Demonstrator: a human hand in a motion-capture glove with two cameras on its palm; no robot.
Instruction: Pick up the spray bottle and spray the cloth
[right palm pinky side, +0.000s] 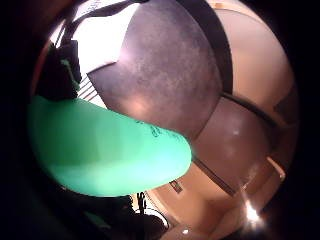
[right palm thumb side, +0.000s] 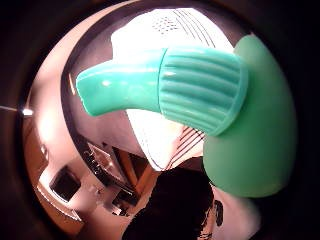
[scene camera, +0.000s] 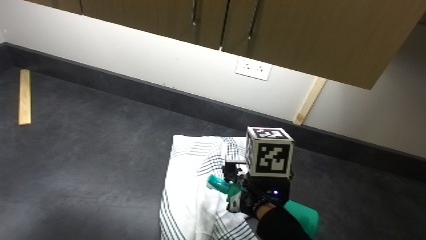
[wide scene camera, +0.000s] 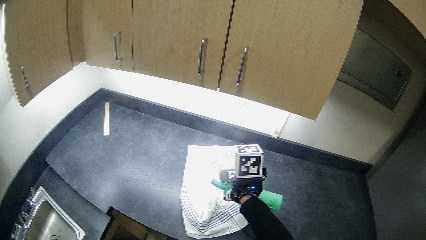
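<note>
While over striped cloth (scene camera: 193, 200), ribbed green spray bottle (right palm thumb side: 200, 95) in gloved hand (scene camera: 256, 200).

My fingers are out of sight: my gloved hand (scene camera: 256, 200) covers them, and neither palm view shows them. My hand and wrist hide the middle of the spray bottle (scene camera: 301, 215). The near end of the cloth (scene camera: 193, 200) runs off the outside view's lower edge. The dark print on the bottle's side is too blurred to read.
</note>
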